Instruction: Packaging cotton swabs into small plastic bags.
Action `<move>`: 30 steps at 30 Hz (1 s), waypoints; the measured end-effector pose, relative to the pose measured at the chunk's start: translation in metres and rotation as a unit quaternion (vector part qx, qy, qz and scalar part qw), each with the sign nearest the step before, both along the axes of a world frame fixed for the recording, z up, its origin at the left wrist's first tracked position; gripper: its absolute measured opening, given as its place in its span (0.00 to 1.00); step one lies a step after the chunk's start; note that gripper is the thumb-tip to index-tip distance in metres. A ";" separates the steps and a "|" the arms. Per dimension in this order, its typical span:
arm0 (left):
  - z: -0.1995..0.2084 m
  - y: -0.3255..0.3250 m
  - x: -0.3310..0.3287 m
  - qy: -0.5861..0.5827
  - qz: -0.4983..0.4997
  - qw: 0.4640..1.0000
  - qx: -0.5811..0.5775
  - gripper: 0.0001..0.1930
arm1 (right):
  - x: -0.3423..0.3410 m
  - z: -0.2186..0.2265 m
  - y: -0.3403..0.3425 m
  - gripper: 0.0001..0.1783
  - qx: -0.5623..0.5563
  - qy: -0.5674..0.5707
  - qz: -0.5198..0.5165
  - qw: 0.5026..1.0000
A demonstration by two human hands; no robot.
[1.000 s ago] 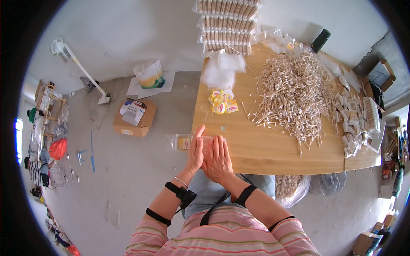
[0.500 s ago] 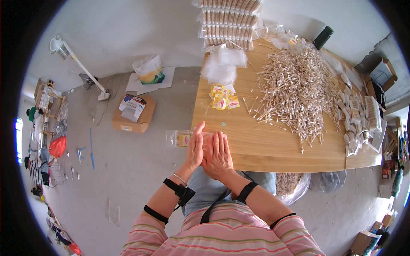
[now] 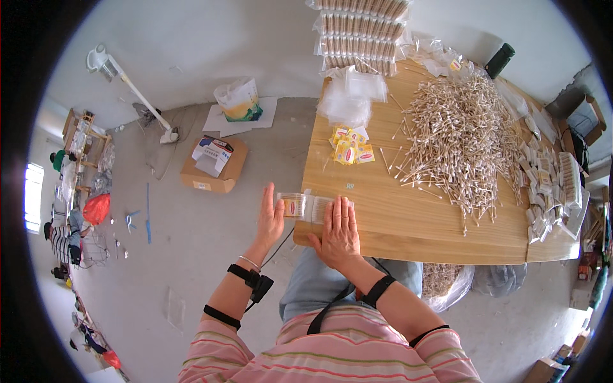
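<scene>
A clear plastic packet of cotton swabs (image 3: 293,206) with a yellow label lies across the table's left edge, its left part sticking out past it. My left hand (image 3: 271,218) stands on edge at the packet's outer end, fingers stretched out and pointing away from me. Flat over the packet's other end on the tabletop lies my right hand (image 3: 340,233), fingers extended, covering part of the swabs. Whether the left palm presses on the plastic, I cannot tell. Beyond the hands are several yellow labels (image 3: 350,147) and a stack of clear empty bags (image 3: 345,102).
A big heap of loose cotton swabs (image 3: 463,143) covers the middle of the wooden table (image 3: 396,220). Filled packs (image 3: 361,41) are stacked at the back, more packs (image 3: 543,185) at the right. A cardboard box (image 3: 214,172) stands on the floor to the left.
My left hand has moved left, away from my right hand, to the packet's outer end. The packet's labelled end now reaches less far past the table edge. The view has shifted slightly.
</scene>
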State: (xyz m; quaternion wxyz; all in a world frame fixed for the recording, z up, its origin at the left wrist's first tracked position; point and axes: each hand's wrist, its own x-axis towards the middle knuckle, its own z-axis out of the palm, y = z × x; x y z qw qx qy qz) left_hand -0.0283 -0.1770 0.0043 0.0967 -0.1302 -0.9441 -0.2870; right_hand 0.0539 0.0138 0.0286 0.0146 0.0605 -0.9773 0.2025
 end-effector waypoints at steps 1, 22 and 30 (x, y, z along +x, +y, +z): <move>-0.006 -0.002 -0.002 -0.091 -0.015 0.990 0.107 0.26 | 0.000 -0.001 0.000 0.49 0.003 0.000 0.001 1.000; -0.037 0.004 -0.004 -0.348 -0.013 0.738 0.578 0.25 | -0.014 0.004 -0.036 0.51 -0.007 -0.033 0.001 0.999; -0.030 0.006 -0.002 -0.324 -0.006 0.756 0.568 0.25 | -0.013 0.000 -0.035 0.51 0.003 -0.023 0.006 1.000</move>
